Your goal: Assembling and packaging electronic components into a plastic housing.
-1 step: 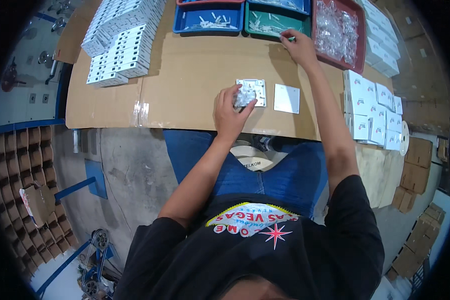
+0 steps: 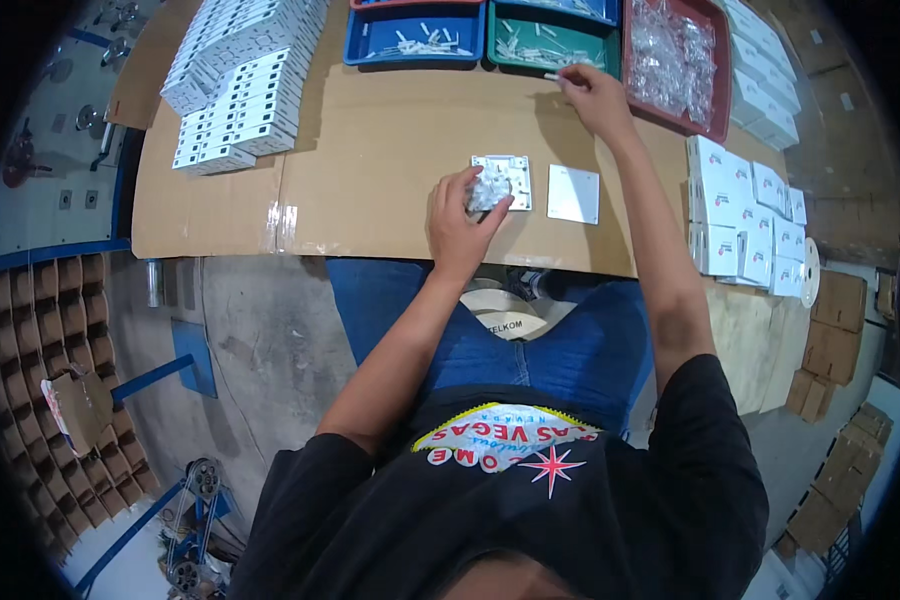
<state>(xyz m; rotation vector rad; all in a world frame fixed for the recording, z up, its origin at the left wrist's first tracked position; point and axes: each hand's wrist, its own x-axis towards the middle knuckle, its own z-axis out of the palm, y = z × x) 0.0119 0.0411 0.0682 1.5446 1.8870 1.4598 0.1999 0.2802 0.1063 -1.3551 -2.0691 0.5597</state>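
Observation:
My left hand (image 2: 458, 215) grips a small clear bag of white parts (image 2: 488, 190) between thumb and fingers. The bag rests over an open white plastic box base (image 2: 520, 175) on the table; part of the base is hidden beneath it. To the right lies a flat square white cover (image 2: 574, 195). Farther off, my right hand (image 2: 600, 100) is closed in a pinch on a small white stick-like part (image 2: 552, 77), just in front of the green tray (image 2: 530, 70), where several similar thin white pieces lie.
A blue tray (image 2: 415, 63) with white pieces stands left of the green one. The red bin (image 2: 660, 118) at right holds clear bags. Stacked white boxes (image 2: 240, 115) fill the far left; more white cartons (image 2: 725, 195) line the right side of the cardboard-covered table (image 2: 370, 180).
My right hand has drawn slightly leftward, and the small white part now shows beyond its fingertips. My left hand has barely moved on the bag.

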